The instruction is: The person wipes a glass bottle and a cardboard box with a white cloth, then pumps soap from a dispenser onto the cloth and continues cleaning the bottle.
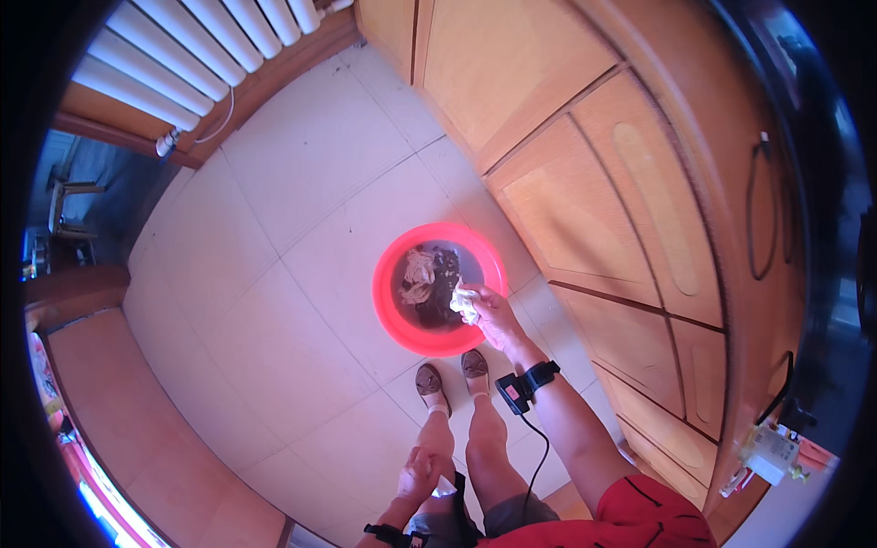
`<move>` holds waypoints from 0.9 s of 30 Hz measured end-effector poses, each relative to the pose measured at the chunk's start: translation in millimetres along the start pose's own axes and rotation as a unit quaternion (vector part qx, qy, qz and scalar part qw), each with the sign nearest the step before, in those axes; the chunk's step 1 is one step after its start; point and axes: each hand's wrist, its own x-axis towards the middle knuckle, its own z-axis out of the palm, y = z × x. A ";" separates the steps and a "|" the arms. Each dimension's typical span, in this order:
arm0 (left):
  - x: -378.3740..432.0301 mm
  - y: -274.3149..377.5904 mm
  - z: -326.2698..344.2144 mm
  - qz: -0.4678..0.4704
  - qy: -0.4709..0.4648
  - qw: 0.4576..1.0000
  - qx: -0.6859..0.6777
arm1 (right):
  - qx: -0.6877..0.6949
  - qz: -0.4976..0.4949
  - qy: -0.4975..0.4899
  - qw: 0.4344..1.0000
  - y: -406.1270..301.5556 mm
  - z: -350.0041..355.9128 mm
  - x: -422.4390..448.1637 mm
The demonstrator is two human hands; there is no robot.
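My right hand (492, 316) is closed on a crumpled white cloth or tissue (465, 303), held over the right part of a red plastic basin (389, 327). The basin stands on the floor in front of my shoes, with murky water, a wet pale cloth (419, 268) and a dark cloth (434, 303) in it. My left hand (418, 474) is near my left knee, its fingers curled around something; a white piece (444, 486) shows beside it, too covered to name.
Wooden cabinets (582, 226) run along the right side. A white radiator (164, 61) is at the upper left, above the tiled floor (274, 329). A cable hangs from the device (512, 393) on my right wrist. My shoes (429, 381) stand close to the basin.
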 end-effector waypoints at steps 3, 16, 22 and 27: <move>-5.9 24.1 -22.6 0.014 0.024 1.000 -0.007 | -0.001 -0.006 0.007 1.000 -31.4 24.4 -30.6; -9.7 111.5 -95.1 0.066 0.131 0.988 0.048 | -0.475 -0.188 0.139 0.849 -88.7 99.2 -95.3; -2.4 134.5 -108.8 0.120 0.085 0.987 0.070 | -0.581 -0.196 0.176 0.770 -111.0 111.2 -110.5; -1.9 156.6 -119.7 0.158 0.080 0.981 0.079 | -0.587 -0.226 0.174 0.757 -141.3 141.3 -136.9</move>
